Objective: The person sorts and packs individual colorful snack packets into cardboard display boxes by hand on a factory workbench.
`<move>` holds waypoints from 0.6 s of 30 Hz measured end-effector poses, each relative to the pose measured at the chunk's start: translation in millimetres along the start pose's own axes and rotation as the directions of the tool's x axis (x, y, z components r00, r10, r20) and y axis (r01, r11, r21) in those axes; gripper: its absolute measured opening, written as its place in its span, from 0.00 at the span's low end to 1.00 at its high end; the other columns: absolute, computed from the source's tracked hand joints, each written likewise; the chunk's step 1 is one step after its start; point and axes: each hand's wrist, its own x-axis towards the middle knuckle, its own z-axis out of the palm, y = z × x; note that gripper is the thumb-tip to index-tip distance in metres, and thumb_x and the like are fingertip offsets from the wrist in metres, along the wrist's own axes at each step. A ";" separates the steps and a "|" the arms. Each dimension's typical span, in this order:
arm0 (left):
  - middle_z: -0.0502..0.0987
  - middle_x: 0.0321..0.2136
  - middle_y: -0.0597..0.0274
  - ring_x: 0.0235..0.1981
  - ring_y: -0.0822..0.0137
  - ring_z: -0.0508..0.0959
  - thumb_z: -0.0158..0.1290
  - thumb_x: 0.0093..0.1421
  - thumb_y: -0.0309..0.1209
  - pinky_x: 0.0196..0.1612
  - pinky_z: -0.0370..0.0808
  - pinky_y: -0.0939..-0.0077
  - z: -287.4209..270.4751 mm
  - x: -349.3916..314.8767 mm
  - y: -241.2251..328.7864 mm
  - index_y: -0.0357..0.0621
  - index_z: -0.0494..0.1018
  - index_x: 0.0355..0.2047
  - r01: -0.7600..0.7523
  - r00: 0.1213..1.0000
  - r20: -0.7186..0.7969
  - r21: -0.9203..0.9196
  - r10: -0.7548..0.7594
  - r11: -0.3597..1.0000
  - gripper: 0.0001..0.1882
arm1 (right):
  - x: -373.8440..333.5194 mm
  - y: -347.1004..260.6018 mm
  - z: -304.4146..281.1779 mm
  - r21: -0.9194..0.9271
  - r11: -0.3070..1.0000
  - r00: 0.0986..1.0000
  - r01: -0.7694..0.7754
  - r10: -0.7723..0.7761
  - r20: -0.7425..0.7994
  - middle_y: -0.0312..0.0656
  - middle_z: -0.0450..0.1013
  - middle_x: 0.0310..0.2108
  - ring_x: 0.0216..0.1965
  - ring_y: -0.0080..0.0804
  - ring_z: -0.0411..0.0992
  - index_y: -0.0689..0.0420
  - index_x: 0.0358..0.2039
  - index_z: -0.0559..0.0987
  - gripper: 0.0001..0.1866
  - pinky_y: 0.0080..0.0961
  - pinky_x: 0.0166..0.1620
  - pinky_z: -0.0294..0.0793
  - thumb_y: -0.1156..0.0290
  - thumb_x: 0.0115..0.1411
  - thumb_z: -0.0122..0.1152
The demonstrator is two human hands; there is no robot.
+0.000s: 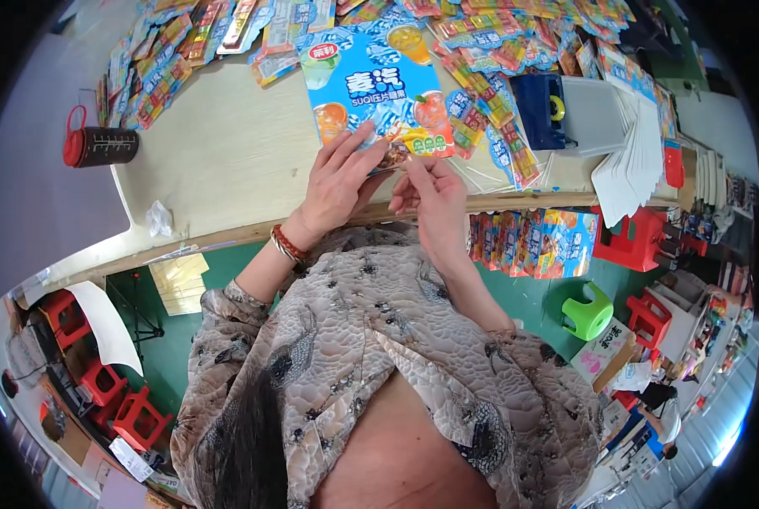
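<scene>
A blue candy display box (378, 81) with pictures of fruit drinks lies on the table in front of me. My left hand (338, 176) is at its near left corner, fingers stretched over the printed face and the thumb by the near edge. At the middle of that near edge, my right hand (433, 193) has thumb and index finger closed on a small dark, shiny part of the box; its other fingers curl in. Where the fingertips meet, the detail is too small to tell. Candy strips on blue cards (519, 153) lie close to the box's right side.
Many more candy strips (473, 30) heap along the far side. To the right are a dark blue container (542, 110) and a fan of white cards (630, 161). A dark bottle (103, 146) lies left, near crumpled plastic (159, 219). Packed boxes (536, 242) hang below the table edge.
</scene>
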 end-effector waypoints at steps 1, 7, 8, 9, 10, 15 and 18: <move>0.75 0.49 0.62 0.58 0.59 0.69 0.62 0.51 0.29 0.60 0.63 0.62 -0.6 -0.2 -0.1 0.45 0.72 0.46 0.054 0.998 0.022 -0.028 -0.053 0.998 0.20 | -0.8 0.9 1.5 0.002 1.000 0.999 -0.002 0.002 -0.046 0.37 0.71 0.21 0.18 0.22 0.68 0.61 0.35 0.73 0.08 0.15 0.22 0.65 0.68 0.65 0.53; 0.75 0.49 0.62 0.58 0.58 0.69 0.63 0.50 0.29 0.60 0.64 0.61 4.3 -4.3 -7.6 0.46 0.69 0.43 -0.083 0.996 -0.027 0.006 0.083 0.997 0.21 | -10.0 -8.6 1.4 0.033 0.983 0.974 0.181 -0.184 0.132 0.33 0.64 0.19 0.17 0.17 0.58 0.60 0.37 0.72 0.07 0.14 0.20 0.58 0.69 0.67 0.51; 0.75 0.49 0.62 0.58 0.58 0.69 0.63 0.50 0.29 0.60 0.64 0.61 4.4 -4.1 -7.7 0.46 0.69 0.43 -0.082 0.996 -0.028 0.004 0.082 0.997 0.21 | -9.2 -7.8 2.4 0.031 0.983 0.974 0.181 -0.184 0.132 0.33 0.64 0.19 0.17 0.17 0.58 0.60 0.37 0.72 0.07 0.14 0.20 0.58 0.69 0.67 0.51; 0.75 0.49 0.62 0.58 0.58 0.69 0.62 0.51 0.29 0.60 0.64 0.61 4.5 -3.8 -7.5 0.46 0.69 0.42 -0.082 0.996 -0.028 -0.003 0.082 0.997 0.19 | -7.3 -5.6 3.5 0.071 0.985 0.975 0.159 -0.168 0.149 0.32 0.62 0.18 0.17 0.17 0.57 0.60 0.37 0.71 0.07 0.14 0.20 0.56 0.69 0.67 0.51; 0.75 0.49 0.62 0.59 0.58 0.69 0.62 0.51 0.29 0.60 0.64 0.61 4.4 -3.6 -7.3 0.46 0.69 0.41 -0.081 0.996 -0.027 -0.011 0.081 0.997 0.18 | -5.7 -3.6 3.9 0.110 0.985 0.974 0.136 -0.153 0.166 0.32 0.60 0.18 0.16 0.17 0.55 0.59 0.38 0.71 0.07 0.15 0.19 0.54 0.69 0.67 0.50; 0.74 0.50 0.63 0.59 0.58 0.68 0.62 0.51 0.28 0.61 0.63 0.61 -3.9 0.4 0.7 0.46 0.70 0.43 -0.062 0.998 -0.017 -0.089 0.060 0.994 0.19 | -1.3 -4.1 -6.9 0.184 0.975 0.944 0.125 -0.174 0.281 0.32 0.59 0.18 0.16 0.18 0.55 0.57 0.38 0.70 0.06 0.15 0.19 0.53 0.68 0.67 0.50; 0.74 0.49 0.64 0.60 0.58 0.66 0.61 0.51 0.28 0.62 0.62 0.60 -8.7 1.6 4.4 0.46 0.71 0.45 -0.032 0.998 0.043 -0.044 0.034 0.998 0.20 | -0.6 -9.1 -9.4 0.177 0.974 0.901 0.141 -0.201 0.385 0.33 0.59 0.18 0.16 0.19 0.55 0.56 0.37 0.70 0.06 0.15 0.18 0.53 0.68 0.67 0.50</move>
